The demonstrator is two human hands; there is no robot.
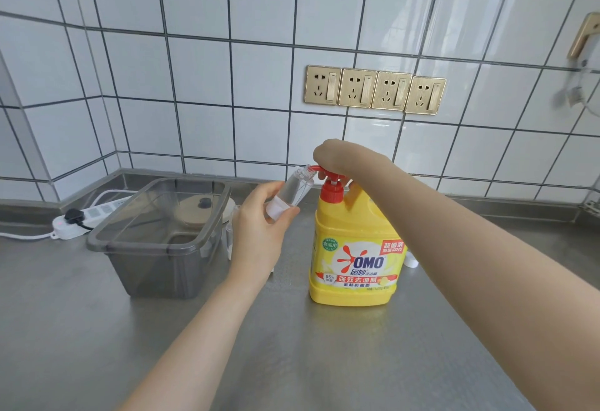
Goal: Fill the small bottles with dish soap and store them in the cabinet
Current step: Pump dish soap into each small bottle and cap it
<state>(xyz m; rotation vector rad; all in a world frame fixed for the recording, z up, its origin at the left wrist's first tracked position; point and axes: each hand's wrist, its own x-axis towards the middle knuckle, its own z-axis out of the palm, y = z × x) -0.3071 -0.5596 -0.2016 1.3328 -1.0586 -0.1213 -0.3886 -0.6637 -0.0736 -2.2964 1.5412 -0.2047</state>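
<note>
Bright, even, diffuse light; no hard shadows. Soft sheen on steel counter [97, 329], faint glare on wall tiles [373, 131] below centre. Strong wide-angle bowing: grout lines curve toward frame edges. Motion-blurred clear object [581, 92] at right edge. Centre reasonably sharp.

Front label of the yellow dish soap jug [354, 261]: big blue "OMO" beside a red splash, "99%" in a small white patch at lower left, Chinese characters along a red band, and "100" in the red corner tag.
</note>
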